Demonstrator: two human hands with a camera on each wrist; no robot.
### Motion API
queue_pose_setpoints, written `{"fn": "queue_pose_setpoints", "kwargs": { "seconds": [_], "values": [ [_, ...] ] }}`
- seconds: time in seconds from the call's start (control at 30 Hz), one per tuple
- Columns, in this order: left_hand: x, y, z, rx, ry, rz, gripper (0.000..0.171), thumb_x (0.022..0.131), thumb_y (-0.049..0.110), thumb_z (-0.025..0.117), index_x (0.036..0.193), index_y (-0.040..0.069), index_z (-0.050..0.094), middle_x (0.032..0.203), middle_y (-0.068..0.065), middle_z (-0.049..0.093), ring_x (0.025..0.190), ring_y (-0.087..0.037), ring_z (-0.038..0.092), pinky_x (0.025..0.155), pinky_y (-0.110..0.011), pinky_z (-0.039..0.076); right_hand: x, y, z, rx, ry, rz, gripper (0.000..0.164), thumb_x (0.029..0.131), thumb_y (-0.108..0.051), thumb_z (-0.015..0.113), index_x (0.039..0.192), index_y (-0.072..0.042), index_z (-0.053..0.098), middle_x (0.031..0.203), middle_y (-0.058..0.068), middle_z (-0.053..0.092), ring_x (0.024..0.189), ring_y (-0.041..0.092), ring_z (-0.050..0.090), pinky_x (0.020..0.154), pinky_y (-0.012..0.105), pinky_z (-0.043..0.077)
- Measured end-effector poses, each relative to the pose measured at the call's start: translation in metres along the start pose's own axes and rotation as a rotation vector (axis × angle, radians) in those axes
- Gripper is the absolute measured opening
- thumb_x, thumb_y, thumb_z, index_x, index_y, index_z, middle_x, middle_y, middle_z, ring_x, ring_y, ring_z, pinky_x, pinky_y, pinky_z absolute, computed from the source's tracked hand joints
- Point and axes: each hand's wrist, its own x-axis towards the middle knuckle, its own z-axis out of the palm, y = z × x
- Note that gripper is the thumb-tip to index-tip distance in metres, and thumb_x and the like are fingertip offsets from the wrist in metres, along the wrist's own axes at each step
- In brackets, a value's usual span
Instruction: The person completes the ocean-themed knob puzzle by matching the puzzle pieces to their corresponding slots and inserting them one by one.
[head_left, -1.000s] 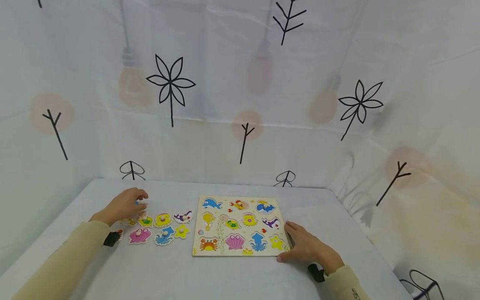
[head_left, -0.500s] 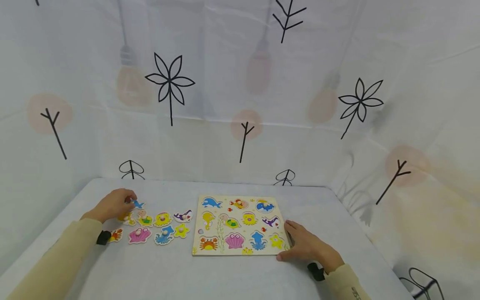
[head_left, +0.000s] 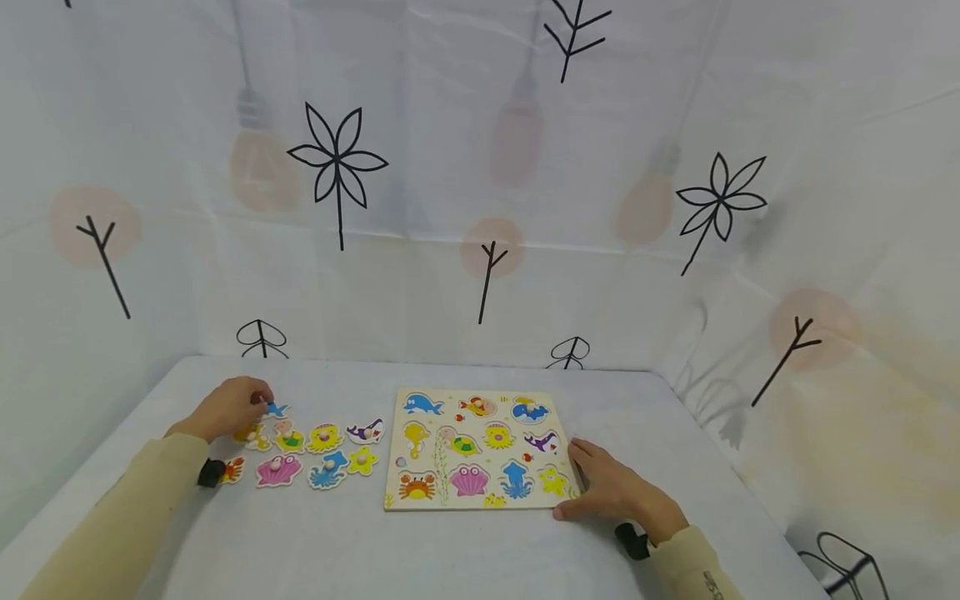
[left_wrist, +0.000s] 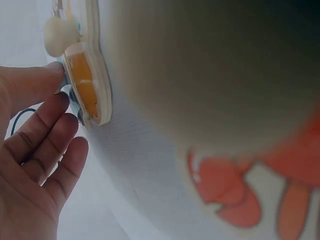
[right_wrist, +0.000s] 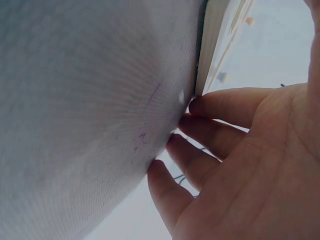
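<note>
My left hand [head_left: 230, 408] is over the far-left puzzle pieces, thumb and index finger pinching a blue whale piece [head_left: 277, 410], of which mostly the tail shows. Just below it lies the yellow seahorse piece [head_left: 257, 439]; in the left wrist view this knobbed piece [left_wrist: 82, 82] stands beside the fingertips. My right hand [head_left: 611, 487] rests at the right edge of the wooden puzzle board [head_left: 480, 503]. Its thumb lies by the front corner and its fingers [right_wrist: 225, 105] extend along the side. The board's fish piece [head_left: 477, 407] and dark-blue whale piece [head_left: 531, 411] have knobs showing.
Between left hand and board lie a turtle [head_left: 289, 437], yellow octopus [head_left: 326, 437], purple whale [head_left: 366, 432], pink shell [head_left: 279, 471], blue squid [head_left: 328, 470] and yellow starfish [head_left: 363, 460]. A crab piece [head_left: 233, 470] sits by the left wrist. White patterned cloth [head_left: 420, 292] hangs behind.
My left hand has shifted left and its fingers have closed on the blue whale piece, uncovering the crab and seahorse pieces more. The right hand stays at the board.
</note>
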Motion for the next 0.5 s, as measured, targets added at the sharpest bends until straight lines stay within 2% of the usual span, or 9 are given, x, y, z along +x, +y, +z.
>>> {"fn": "queue_pose_setpoints", "kwargs": {
  "seconds": [0.23, 0.5],
  "values": [
    [-0.0012, 0.0027, -0.0011, 0.004, 0.008, 0.024, 0.014, 0.088, 0.005, 0.061, 0.101, -0.001, 0.064, 0.092, -0.015, 0.057, 0.080, -0.026, 0.051, 0.070, -0.037, 0.048, 0.0009, 0.0023, 0.0015, 0.000, 0.009, -0.012, 0.117, 0.056, -0.064, 0.081, 0.147, -0.005, 0.035, 0.152, 0.015, 0.029, 0.138, 0.037, 0.028, 0.106, 0.057, 0.026],
    [0.0004, 0.0008, -0.0042, 0.002, 0.034, 0.033, 0.016, 0.089, 0.006, 0.061, 0.103, -0.001, 0.064, 0.094, -0.015, 0.059, 0.083, -0.028, 0.052, 0.076, -0.042, 0.048, -0.0002, 0.0006, 0.0005, 0.000, 0.008, -0.008, 0.118, 0.056, -0.064, 0.081, 0.146, -0.005, 0.035, 0.152, 0.015, 0.029, 0.137, 0.037, 0.028, 0.106, 0.058, 0.026]
  ]
}}
